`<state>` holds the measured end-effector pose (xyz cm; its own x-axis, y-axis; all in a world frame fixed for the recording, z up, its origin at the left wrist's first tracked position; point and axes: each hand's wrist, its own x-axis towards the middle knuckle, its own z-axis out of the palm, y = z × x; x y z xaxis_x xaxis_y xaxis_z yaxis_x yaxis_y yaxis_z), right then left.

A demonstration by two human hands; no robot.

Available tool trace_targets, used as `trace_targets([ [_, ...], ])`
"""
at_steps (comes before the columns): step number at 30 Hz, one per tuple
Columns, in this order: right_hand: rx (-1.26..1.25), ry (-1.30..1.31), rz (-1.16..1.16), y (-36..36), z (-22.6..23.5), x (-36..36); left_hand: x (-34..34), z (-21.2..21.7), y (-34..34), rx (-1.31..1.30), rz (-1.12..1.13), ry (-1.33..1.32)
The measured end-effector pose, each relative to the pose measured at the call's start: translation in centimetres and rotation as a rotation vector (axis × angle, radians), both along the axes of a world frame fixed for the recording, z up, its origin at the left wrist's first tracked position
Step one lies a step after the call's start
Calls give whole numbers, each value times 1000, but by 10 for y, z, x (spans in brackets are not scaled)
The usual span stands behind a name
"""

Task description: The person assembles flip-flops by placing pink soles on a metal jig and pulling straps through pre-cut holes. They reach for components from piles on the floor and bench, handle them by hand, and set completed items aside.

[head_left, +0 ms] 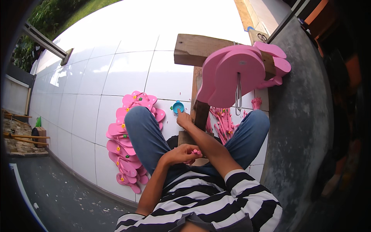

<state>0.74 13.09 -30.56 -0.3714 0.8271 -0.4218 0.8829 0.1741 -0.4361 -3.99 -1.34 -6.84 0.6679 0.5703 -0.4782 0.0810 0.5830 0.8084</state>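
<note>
My left hand (179,154), in front of my body, is closed around pink flip-flop straps (196,152), whose ends poke out past the fingers. Reaching forward between my knees, my right hand (184,120) has a finger extended into a small blue bowl (178,107) on the tiles. What lies inside the bowl is too small to make out. A wooden stand (193,48) rises ahead to the right. Thick pink flip-flop soles (239,73) hang on its beam, with a looped metal wire (238,92) in front of them.
Finished pink flip-flops (125,141) with small flowers are piled beside my left knee. Loose pink straps (224,125) lie under the stand, near my right knee. Scissors (262,37) rest on the beam's far end. A grey concrete strip (297,116) runs along the right.
</note>
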Motion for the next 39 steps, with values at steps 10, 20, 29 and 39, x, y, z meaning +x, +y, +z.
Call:
trace_targets([
  [10,-64,-41,3,9,1,-1,0,-5,-1,-23,21,-94],
  [20,-694,874,-542,-9,122,27,2,3,1,-8,23,-29],
  [29,-926,1624,-516,-77,305,152,20,9,12,97,-92,49],
  [39,-6,1441,-166,-64,429,185,22,4,13,52,-74,58],
])
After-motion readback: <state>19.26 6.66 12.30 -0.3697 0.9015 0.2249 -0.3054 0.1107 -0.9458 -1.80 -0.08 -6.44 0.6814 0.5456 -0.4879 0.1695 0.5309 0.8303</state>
